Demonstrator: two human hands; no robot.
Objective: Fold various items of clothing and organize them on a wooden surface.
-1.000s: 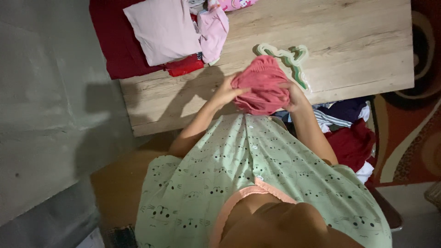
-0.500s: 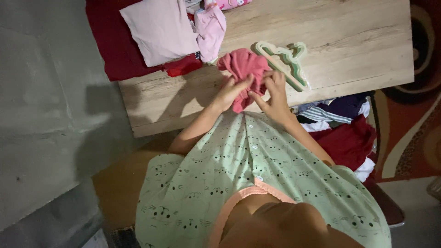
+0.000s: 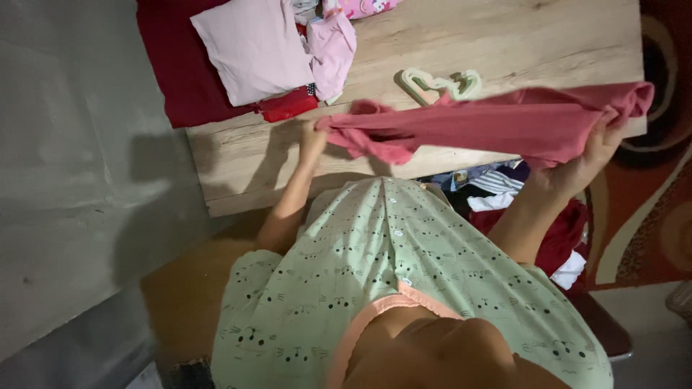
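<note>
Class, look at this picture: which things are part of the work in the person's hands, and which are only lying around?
In hand:
- pink-red garment, stretched wide between the two hands
- left hand, gripping one end
- right hand, gripping the other end

Lying about:
- pale green hanger on the wooden table
- folded pink clothes at the table's corner
- heap of mixed clothes beside the person

The pink garment (image 3: pixel 490 122) is soft matt cloth, a little crumpled. The desk (image 3: pixel 519 43) is pale wood with visible grain, a dull smooth finish. The light green hanger (image 3: pixel 440 83) looks like smooth plastic. The folded pale pink piece (image 3: pixel 252 47) is matt fabric; the rug (image 3: pixel 663 180) looks woven and patterned.
</note>
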